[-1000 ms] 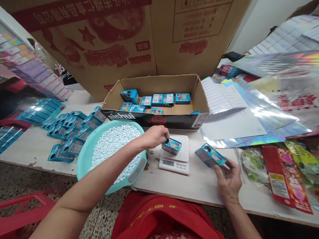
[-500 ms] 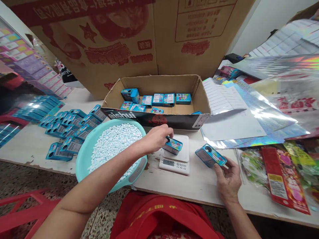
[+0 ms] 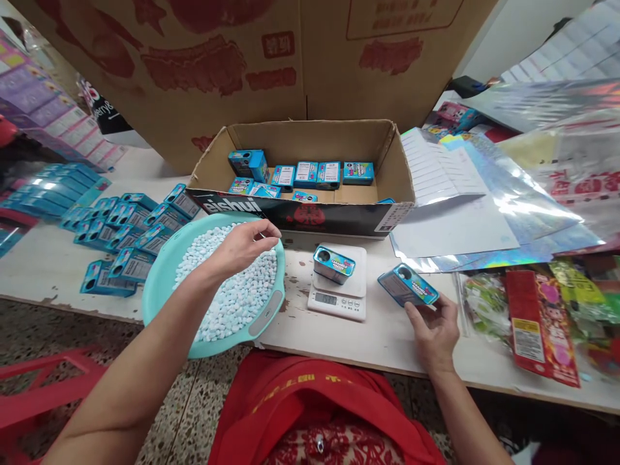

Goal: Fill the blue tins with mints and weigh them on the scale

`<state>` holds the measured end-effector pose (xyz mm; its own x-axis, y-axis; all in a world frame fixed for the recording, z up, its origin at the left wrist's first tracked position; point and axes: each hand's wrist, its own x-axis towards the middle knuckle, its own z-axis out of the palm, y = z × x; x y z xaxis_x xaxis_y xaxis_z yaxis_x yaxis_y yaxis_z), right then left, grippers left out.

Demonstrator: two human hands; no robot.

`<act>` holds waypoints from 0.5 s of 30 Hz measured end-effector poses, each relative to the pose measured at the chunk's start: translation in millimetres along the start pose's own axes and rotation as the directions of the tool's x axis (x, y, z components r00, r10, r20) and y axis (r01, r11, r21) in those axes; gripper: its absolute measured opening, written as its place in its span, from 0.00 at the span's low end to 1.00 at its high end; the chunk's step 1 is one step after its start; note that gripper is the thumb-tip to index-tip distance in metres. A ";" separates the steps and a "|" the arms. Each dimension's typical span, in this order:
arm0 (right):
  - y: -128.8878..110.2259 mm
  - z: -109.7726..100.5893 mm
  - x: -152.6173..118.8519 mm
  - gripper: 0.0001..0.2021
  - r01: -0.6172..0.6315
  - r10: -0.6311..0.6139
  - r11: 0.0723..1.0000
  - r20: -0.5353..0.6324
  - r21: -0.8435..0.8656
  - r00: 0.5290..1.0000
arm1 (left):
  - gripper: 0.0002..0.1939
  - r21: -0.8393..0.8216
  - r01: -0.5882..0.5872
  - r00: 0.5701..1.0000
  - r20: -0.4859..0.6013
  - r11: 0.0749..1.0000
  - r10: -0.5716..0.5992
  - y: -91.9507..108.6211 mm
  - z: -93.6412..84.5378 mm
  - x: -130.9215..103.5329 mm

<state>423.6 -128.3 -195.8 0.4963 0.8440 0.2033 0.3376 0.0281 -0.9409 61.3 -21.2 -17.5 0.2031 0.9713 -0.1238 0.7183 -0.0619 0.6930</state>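
Note:
My left hand [image 3: 245, 245] hovers above the pale turquoise bowl [image 3: 155, 300] full of small white-blue candies [image 3: 232, 303]. Its fingers are closed, thumb close to the forefinger, and anything between them is hidden. On the white digital scale [image 3: 351, 284] stands a small blue candy tin [image 3: 334, 263] with a round opening in its top. The scale's display is lit, but its digits are blurred. To the right of the scale, my right hand [image 3: 436, 329] grips a second blue tin [image 3: 407, 285] by its right end; this one also has a round opening.
Behind the scale sits an open cardboard box [image 3: 305, 216] with several blue tins inside. More blue tins [image 3: 130, 226] are grouped left of the bowl. A large carton [image 3: 310, 90] stands at the back. Papers [image 3: 450, 219] and candy packets [image 3: 537, 323] lie on the right.
My left hand has moved left from the tin on the scale to above the candy bowl. My right hand still holds its tin. The whole view has tilted slightly downward.

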 end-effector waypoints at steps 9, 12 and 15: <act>-2.3 -1.3 1.5 0.31 0.001 -0.001 1.000 0.015 0.006 1.000 | 0.09 0.058 -0.134 0.990 0.059 0.989 0.131 9.6 28.1 1.4; -11.0 -3.1 4.9 0.31 0.058 -0.058 0.997 0.000 -0.047 0.998 | 0.13 0.170 -0.271 0.957 0.149 0.947 0.247 17.6 46.4 2.8; -29.5 -2.9 12.9 0.28 0.248 -0.253 0.950 -0.004 -0.192 0.967 | 0.11 0.332 -0.340 0.929 0.262 0.880 0.261 23.5 64.1 5.7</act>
<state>422.4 -119.8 -164.7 0.3977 0.8075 0.4357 0.5974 0.1325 -0.7909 121.9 -31.8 -47.5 0.5502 0.8263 -0.1201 0.7835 -0.4612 0.4164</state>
